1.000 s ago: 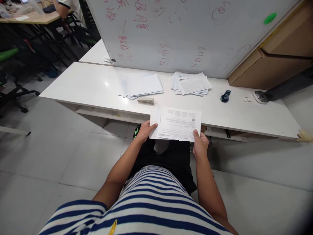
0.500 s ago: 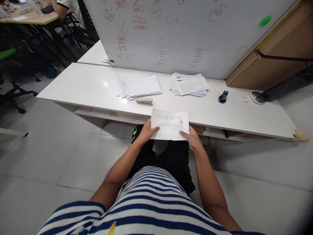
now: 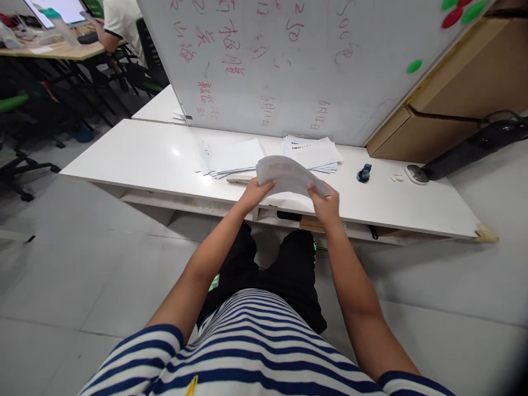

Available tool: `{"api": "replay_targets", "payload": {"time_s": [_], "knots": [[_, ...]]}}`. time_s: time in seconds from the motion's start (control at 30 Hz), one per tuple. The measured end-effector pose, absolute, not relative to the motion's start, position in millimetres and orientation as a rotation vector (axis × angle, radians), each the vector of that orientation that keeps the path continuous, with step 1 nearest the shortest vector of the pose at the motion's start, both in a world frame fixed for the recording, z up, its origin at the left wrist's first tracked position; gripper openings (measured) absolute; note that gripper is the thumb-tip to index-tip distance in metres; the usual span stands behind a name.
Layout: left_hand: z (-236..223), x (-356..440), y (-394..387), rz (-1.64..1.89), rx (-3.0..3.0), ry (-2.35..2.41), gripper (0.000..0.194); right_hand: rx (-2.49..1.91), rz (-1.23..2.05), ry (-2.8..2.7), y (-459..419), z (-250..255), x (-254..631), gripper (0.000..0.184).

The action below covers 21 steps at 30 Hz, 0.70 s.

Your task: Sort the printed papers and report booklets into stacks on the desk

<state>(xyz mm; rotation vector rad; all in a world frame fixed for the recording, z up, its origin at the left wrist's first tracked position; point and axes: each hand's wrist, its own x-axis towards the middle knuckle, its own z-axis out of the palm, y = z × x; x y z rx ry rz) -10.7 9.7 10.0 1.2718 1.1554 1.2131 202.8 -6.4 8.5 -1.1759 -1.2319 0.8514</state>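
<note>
A sheaf of printed paper (image 3: 289, 171) bows upward between my two hands, above the front edge of the white counter (image 3: 144, 159). My left hand (image 3: 258, 193) is closed on its left end, thumb on top. Its right end is gripped by my right hand (image 3: 325, 202), also with the thumb on the near face. Behind my left hand lies a beige stapler (image 3: 238, 180), partly hidden by hand and paper. Farther back are a stack of white paper (image 3: 235, 157) on the left and a printed paper stack (image 3: 317, 153) on the right, the latter partly covered by the held sheaf.
A whiteboard (image 3: 247, 66) with red writing stands along the counter's back. To the right are a dark blue object (image 3: 364, 173), white earbuds (image 3: 396, 177), a round grey-white case (image 3: 417, 174) and cardboard boxes (image 3: 454, 77). A person (image 3: 121, 27) sits at a far desk.
Both hands have lifted the sheaf up and away from my body, over the counter. It lay flat before and is now bent in an arch. My head view has shifted slightly.
</note>
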Motion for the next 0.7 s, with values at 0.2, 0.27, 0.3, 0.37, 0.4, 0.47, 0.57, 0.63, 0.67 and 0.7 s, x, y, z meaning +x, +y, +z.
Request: {"api": "replay_targets", "payload": {"time_s": [0.2, 0.27, 0.3, 0.37, 0.4, 0.47, 0.57, 0.63, 0.67, 0.7], "knots": [[-9.2, -5.6, 14.0, 1.248, 1.522, 1.390, 0.032, -1.259, 0.860, -1.199, 1.3, -12.9, 186.4, 0.038], [-11.7, -7.7, 14.9, 1.288, 1.535, 1.378, 0.032, -1.251, 0.838, -1.200, 3.6, -14.0, 186.8, 0.040], [-13.1, -9.2, 15.5, 1.281, 1.534, 1.389, 0.032, -1.254, 0.848, -1.200, 4.5, -14.6, 187.4, 0.040], [-16.5, -12.5, 16.3, 1.220, 1.539, 1.438, 0.031, -1.276, 0.900, -1.194, 5.0, -16.4, 188.5, 0.041], [-18.0, -14.2, 16.1, 1.187, 1.547, 1.465, 0.032, -1.287, 0.929, -1.190, 4.4, -17.4, 189.1, 0.041], [-20.2, -16.8, 14.4, 1.154, 1.588, 1.481, 0.034, -1.301, 0.945, -1.180, 1.9, -19.2, 190.3, 0.043], [-22.0, -18.1, 10.7, 1.186, 1.631, 1.433, 0.035, -1.309, 0.888, -1.192, -3.2, -22.3, 191.6, 0.044], [-24.0, -16.9, 9.2, 1.170, 1.585, 1.437, 0.033, -1.326, 0.865, -1.219, -5.5, -26.2, 191.4, 0.044], [-25.3, -15.9, 8.5, 1.156, 1.544, 1.455, 0.032, -1.338, 0.869, -1.239, -6.4, -28.6, 191.3, 0.044], [-26.5, -14.8, 7.7, 1.141, 1.505, 1.477, 0.031, -1.358, 0.874, -1.258, -7.2, -30.7, 191.5, 0.044]]}}
